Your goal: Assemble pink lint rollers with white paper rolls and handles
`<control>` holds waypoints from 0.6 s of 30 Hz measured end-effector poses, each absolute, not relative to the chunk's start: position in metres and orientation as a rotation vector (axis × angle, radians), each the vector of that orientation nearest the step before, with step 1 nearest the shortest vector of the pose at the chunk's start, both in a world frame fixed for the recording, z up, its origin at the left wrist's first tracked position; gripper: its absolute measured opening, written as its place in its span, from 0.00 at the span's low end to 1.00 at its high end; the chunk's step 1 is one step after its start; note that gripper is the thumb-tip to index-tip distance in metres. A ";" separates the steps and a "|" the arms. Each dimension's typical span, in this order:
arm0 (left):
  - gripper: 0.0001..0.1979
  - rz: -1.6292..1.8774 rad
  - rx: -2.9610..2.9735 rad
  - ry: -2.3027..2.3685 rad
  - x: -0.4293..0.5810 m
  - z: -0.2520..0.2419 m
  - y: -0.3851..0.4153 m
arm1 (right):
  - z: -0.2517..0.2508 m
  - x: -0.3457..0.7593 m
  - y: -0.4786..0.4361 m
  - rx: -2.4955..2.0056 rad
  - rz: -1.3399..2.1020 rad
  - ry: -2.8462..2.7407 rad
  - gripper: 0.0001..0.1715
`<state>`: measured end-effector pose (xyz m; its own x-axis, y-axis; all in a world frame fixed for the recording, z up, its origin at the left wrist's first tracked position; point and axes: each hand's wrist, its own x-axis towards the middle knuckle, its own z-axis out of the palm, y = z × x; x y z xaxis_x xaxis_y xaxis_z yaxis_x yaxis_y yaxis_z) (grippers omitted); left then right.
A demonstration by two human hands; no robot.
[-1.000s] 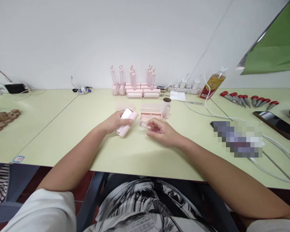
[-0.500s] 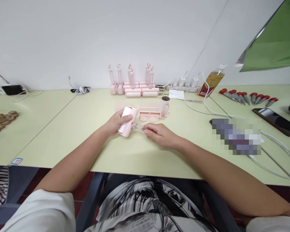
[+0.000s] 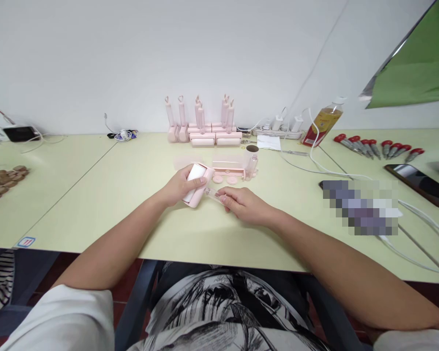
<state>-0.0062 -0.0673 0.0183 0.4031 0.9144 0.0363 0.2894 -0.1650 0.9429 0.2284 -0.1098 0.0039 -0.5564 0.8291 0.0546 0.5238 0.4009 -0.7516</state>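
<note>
My left hand (image 3: 179,187) is closed round a pink lint roller head (image 3: 202,191) with a white paper roll in it, tilted above the table. My right hand (image 3: 241,201) pinches a clear plastic handle (image 3: 214,194), its tip pointing at the side of the head; whether the two touch I cannot tell. Just behind my hands lie a pink roller housing (image 3: 229,171), two small pink discs (image 3: 231,180), an upright paper roll (image 3: 251,158) and another clear handle (image 3: 253,166).
Several lint rollers (image 3: 204,139) stand along the wall. To their right are a power strip (image 3: 278,132), a drink bottle (image 3: 322,122) and red-handled screwdrivers (image 3: 388,147). A phone (image 3: 420,184) and white cables (image 3: 336,171) lie on the right. Wooden pieces (image 3: 5,183) are at far left.
My left hand has turned the roller head slightly, showing more of the white roll. Both hands keep hold of their parts, and the view has shifted a little.
</note>
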 end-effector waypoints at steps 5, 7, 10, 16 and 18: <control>0.27 0.800 1.689 1.099 -0.001 0.020 -0.070 | 0.005 0.227 -0.111 -1.196 0.929 -2.269 0.18; 0.27 0.797 1.676 1.107 0.001 0.019 -0.071 | 0.005 0.226 -0.111 -1.208 0.921 -2.270 0.18; 0.28 0.779 1.641 1.112 0.005 0.016 -0.072 | 0.004 0.225 -0.110 -1.210 0.897 -2.276 0.17; 0.28 0.790 1.489 1.046 0.012 0.009 -0.071 | 0.002 0.227 -0.106 -1.197 0.907 -2.286 0.19; 0.27 0.803 1.531 1.088 0.015 0.009 -0.072 | 0.002 0.229 -0.104 -1.194 0.941 -2.276 0.18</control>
